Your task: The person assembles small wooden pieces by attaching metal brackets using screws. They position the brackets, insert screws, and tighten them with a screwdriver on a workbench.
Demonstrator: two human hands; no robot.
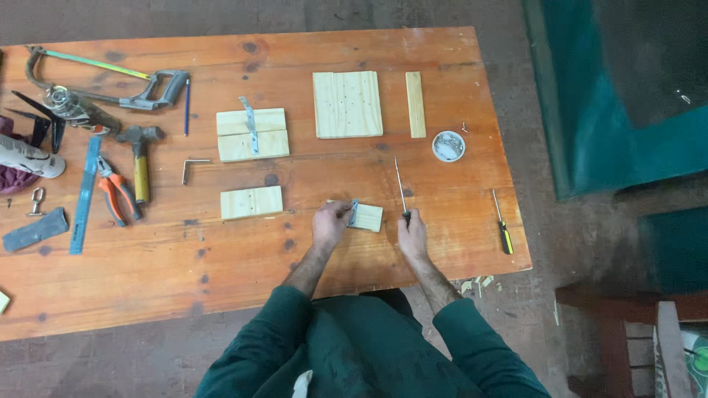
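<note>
Five pale wooden pieces are counted on the orange bench point(221, 258): a square board point(347, 104) and a narrow strip point(415, 104) toward the far edge, a two-slat panel point(251, 135) crossed by a metal strap, a plain block point(251, 202) nearer the middle, and a small block point(368, 217) close to the near edge. Two screwdrivers are seen: a slim one point(400, 188) just right of the small block, and a yellow-and-black one point(502, 225) lying near the right edge. One round tin point(448, 146) is spotted beside the strip; its contents cannot be made out. At the left end one hacksaw point(110, 81), one hammer point(140, 158), one pair of orange-handled pliers point(116, 193), one steel ruler point(85, 197), one blue pencil point(186, 105) and one bent key point(193, 166) are laid out. At the far left corner several objects are cut off by the frame and cannot be identified. A small metal bracket point(354, 212) is pressed against the small block's left end, pinched by the curled fingers of the left hand point(330, 223). The handle of the slim screwdriver is hidden inside the right hand point(412, 234), which is closed around it, the shaft pointing toward the far edge. Green sleeves are seen at the near edge.
</note>
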